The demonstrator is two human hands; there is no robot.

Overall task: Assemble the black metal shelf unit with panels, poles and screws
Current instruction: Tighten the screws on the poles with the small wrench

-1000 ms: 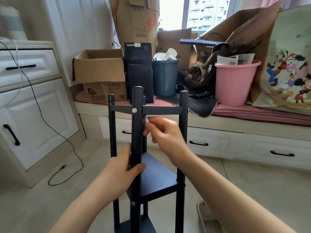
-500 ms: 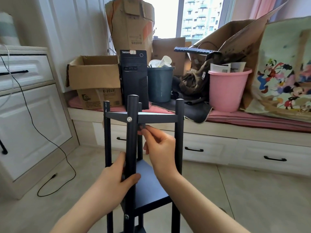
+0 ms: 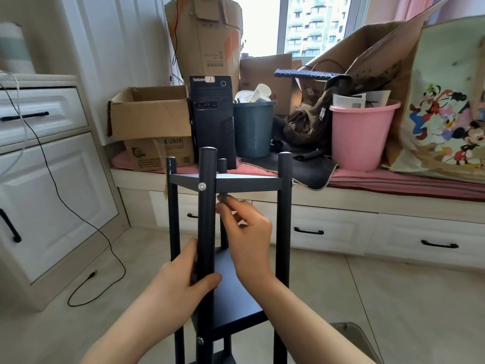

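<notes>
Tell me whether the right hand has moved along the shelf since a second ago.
Yes. The right hand slid slightly down and behind the front pole, fingertips now under the top panel.

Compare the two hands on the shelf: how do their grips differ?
The left hand wraps around the near pole, low down, thumb across its front. The right hand is higher, just under the top panel, with fingertips pinching a small dark part; what the part is cannot be told. Both hands work on the same black shelf.
</notes>
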